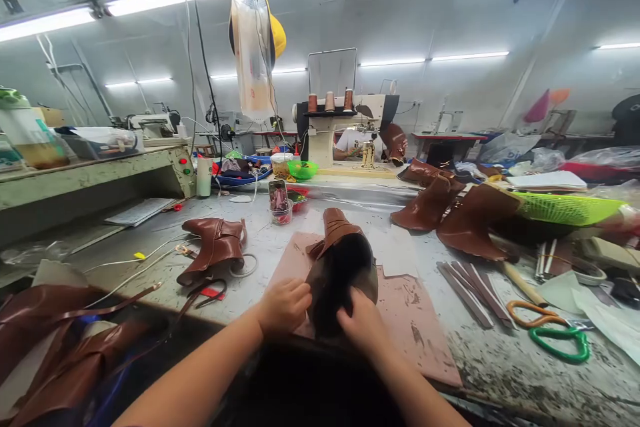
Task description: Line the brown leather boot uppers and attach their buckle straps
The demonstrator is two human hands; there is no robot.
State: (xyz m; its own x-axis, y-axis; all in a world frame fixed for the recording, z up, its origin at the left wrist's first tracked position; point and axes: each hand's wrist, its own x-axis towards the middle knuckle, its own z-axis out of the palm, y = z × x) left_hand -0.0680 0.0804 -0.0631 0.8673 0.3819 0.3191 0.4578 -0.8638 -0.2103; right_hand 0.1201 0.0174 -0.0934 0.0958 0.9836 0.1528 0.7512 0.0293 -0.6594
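Observation:
A brown leather boot upper [339, 225] lies on a pinkish board, its wide opening with black lining turned toward me. My left hand [286, 307] is closed at the opening's left edge, fingers curled against the rim. On the opposite side my right hand [364, 321] grips the near right edge, its thumb over the dark lining and its other fingers mostly hidden. To the left stands another brown boot upper [216, 248] with a strap. More brown boot uppers [473, 220] are grouped at the right.
The pinkish board [420, 327] covers the table in front of me. Orange-handled scissors [535, 313], green-handled scissors [560, 345] and brown strips [475, 290] lie right. A phone [279, 196] stands in a plastic cup ahead. Behind is a sewing machine [320, 140]; brown leather pieces [85, 360] are piled lower left.

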